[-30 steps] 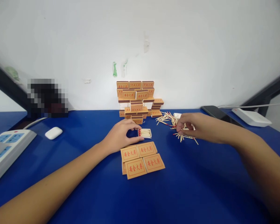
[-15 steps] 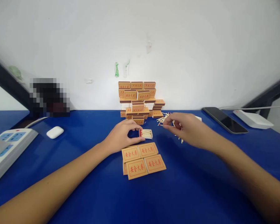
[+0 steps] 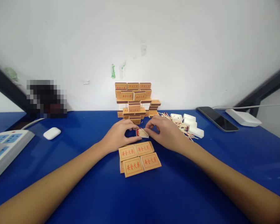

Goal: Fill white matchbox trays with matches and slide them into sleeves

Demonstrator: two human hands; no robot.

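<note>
A small white matchbox tray (image 3: pixel 142 133) filled with red-tipped matches sits on the blue table (image 3: pixel 84 186). My left hand (image 3: pixel 118 135) pinches its left end between thumb and fingers. My right hand (image 3: pixel 164 132) is at the tray's right side, fingers pinched on matches held over the tray. Several orange matchbox sleeves (image 3: pixel 138 158) lie flat just in front of the tray. A loose pile of matches (image 3: pixel 182 126) and several white empty trays (image 3: pixel 190 123) lie to the right.
A stack of orange matchboxes (image 3: pixel 135 101) stands against the white wall. A black phone (image 3: pixel 216 119) and a white box (image 3: pixel 244 117) with a cable lie at the right. At the left lie a white earbud case (image 3: pixel 52 133) and a power strip (image 3: pixel 7 146).
My right hand has moved left from the loose match pile to the tray, carrying matches. My left hand has stayed on the tray. The white empty trays are now uncovered.
</note>
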